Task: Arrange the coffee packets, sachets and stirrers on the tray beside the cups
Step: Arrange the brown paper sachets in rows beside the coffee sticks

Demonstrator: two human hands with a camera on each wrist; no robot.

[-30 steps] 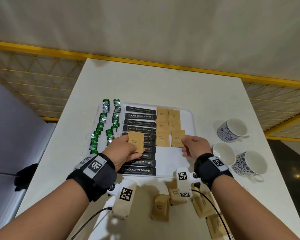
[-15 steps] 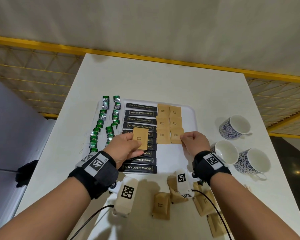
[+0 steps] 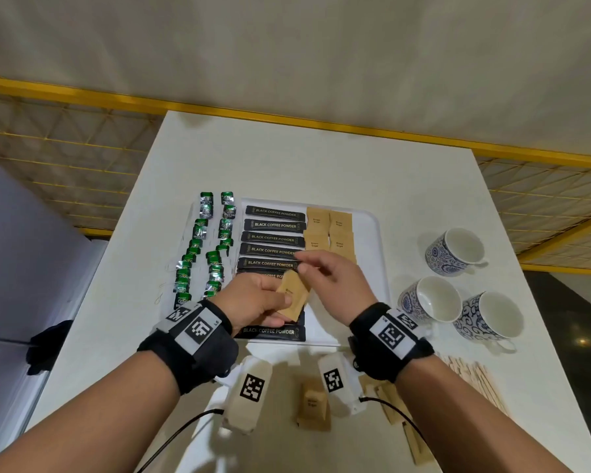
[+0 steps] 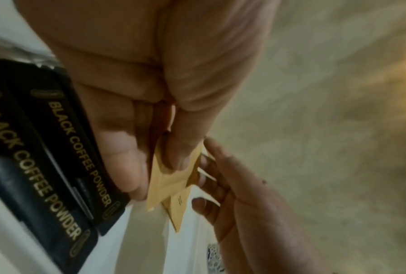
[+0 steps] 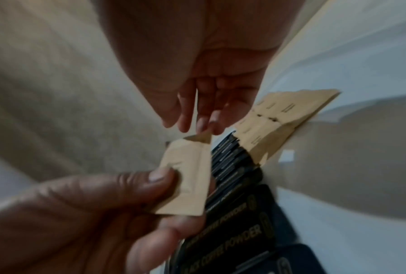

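Observation:
My left hand pinches a brown sugar sachet between thumb and fingers above the near half of the white tray. My right hand reaches in from the right with fairly straight fingers. In the right wrist view its fingertips touch the top corner of the sachet. The tray holds a column of black coffee packets and two columns of brown sachets. Three blue-and-white cups stand right of the tray. Wooden stirrers lie near my right forearm.
Several green tea sachets lie in rows left of the black coffee packets. Loose brown sachets lie on the table near its front edge, between my wrists. A yellow rail runs behind the table.
My right hand left the sachets laid on the tray and moved left to the sachet in my left hand. The left hand tilted that sachet and brought it lower and nearer.

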